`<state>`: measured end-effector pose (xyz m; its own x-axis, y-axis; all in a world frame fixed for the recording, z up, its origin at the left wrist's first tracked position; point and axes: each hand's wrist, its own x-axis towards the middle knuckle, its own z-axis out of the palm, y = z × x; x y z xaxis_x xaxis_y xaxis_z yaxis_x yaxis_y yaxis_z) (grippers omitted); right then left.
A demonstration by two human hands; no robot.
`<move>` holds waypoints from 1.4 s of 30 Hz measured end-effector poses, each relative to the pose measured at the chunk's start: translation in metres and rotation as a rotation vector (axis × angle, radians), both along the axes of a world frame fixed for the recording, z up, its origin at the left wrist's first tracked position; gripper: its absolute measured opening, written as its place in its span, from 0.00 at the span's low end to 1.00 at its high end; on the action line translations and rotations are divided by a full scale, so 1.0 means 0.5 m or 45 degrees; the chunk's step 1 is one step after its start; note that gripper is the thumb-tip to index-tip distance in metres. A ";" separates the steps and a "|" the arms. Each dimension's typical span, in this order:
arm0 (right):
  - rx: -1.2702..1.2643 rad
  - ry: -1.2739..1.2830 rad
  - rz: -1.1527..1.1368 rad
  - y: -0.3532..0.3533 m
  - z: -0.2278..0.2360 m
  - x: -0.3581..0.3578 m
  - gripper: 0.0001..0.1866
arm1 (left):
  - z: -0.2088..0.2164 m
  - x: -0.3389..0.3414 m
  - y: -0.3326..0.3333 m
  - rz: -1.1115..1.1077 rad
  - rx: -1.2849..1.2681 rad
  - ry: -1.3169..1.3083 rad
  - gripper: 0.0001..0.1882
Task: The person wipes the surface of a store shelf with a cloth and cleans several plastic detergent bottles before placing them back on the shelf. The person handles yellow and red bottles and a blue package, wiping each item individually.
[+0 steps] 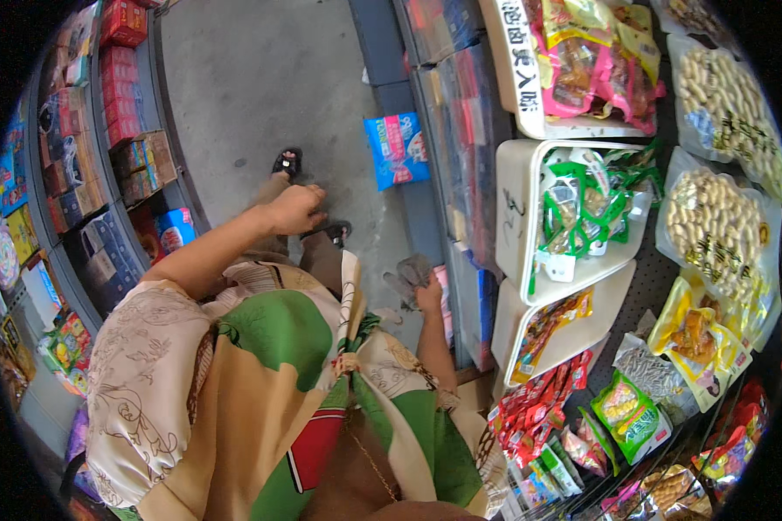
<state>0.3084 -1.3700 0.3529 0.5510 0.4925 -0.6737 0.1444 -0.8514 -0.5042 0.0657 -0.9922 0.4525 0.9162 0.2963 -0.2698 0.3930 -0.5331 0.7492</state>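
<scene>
My left hand (296,210) hangs out in front of my body over the aisle, its fingers curled in and nothing seen in it. Lower and to the right, my right hand (428,295) grips a crumpled grey cloth (407,276) beside the right-hand shelving. The cloth spreads out from the fingers toward the left. Close past this hand, a pink and white package (444,300) is partly hidden. Farther ahead, a blue and pink packet (396,149) lies on the low ledge of the shelving.
White bins (514,221) of snack packets line the right side, with bagged peanuts (719,227) beyond them. Shelves of boxed goods (122,91) stand along the left. Between them runs a grey concrete floor (248,82), where my sandalled foot (288,162) shows.
</scene>
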 end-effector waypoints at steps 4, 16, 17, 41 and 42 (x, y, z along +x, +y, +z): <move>-0.107 0.041 0.013 -0.013 -0.036 -0.010 0.33 | -0.103 -0.010 -0.028 -0.200 -0.109 0.042 0.14; 0.224 -0.326 0.674 0.318 -0.320 0.039 0.28 | -0.658 0.010 0.012 -0.051 -0.305 0.424 0.13; 0.328 -0.492 0.722 0.365 -0.357 0.049 0.26 | -0.712 0.033 0.016 0.060 -0.411 0.501 0.13; 0.448 -1.164 0.876 0.610 -0.677 0.225 0.29 | -1.048 0.298 0.024 0.903 -1.480 -0.082 0.08; 0.492 -1.142 1.115 0.663 -0.666 0.175 0.32 | -1.054 0.281 0.023 0.912 -1.472 -0.080 0.08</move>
<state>0.3957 -1.0386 0.0199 0.1319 0.9910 0.0217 0.9828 -0.1279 -0.1335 0.2061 -0.9806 -0.0746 0.6779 0.3431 -0.6502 0.2651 0.7108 0.6515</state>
